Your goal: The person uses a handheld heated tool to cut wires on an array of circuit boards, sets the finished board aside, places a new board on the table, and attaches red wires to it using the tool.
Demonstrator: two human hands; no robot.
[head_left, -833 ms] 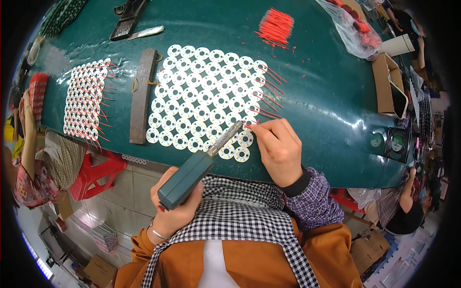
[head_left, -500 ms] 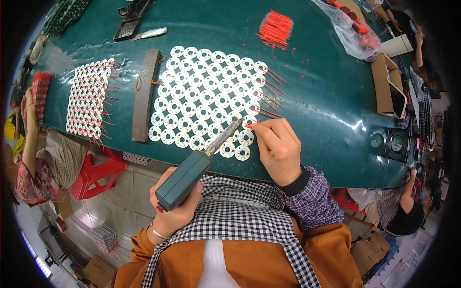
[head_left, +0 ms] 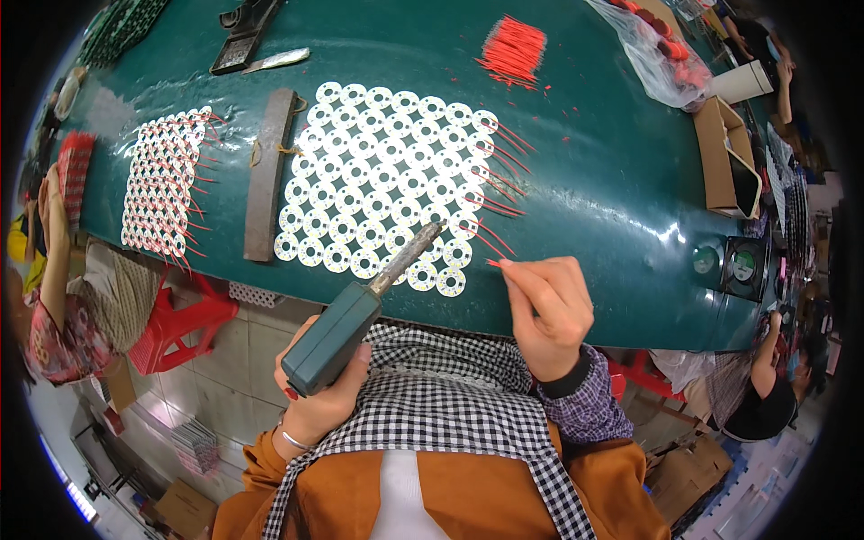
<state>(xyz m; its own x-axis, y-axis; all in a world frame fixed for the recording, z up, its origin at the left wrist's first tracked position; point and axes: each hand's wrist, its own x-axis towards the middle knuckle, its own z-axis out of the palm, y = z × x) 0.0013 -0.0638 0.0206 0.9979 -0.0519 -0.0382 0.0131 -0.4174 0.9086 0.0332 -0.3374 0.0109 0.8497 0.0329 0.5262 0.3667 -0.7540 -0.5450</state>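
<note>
My left hand (head_left: 328, 400) is wrapped round a dark green soldering gun (head_left: 331, 340). Its metal tip reaches up to the right, over the lower right part of a sheet of white ring-shaped circuit boards (head_left: 336, 118). Several red wires (head_left: 506, 209) stick out from the sheet's right-hand column. Below them, right of the sheet, my right hand (head_left: 556, 315) pinches a short red wire (head_left: 495, 264) between thumb and fingertips, its end pointing left, apart from the boards.
A brown bar (head_left: 267, 189) lies along the sheet's left side. Farther left is another wired sheet (head_left: 171, 184). A pile of red wires (head_left: 515, 49) lies at the back, a cardboard box (head_left: 720, 162) at right. Other people sit at both sides.
My right hand has drawn back right and down from the boards, and a red wire now sticks out from the ring there. The soldering gun has shifted slightly left.
</note>
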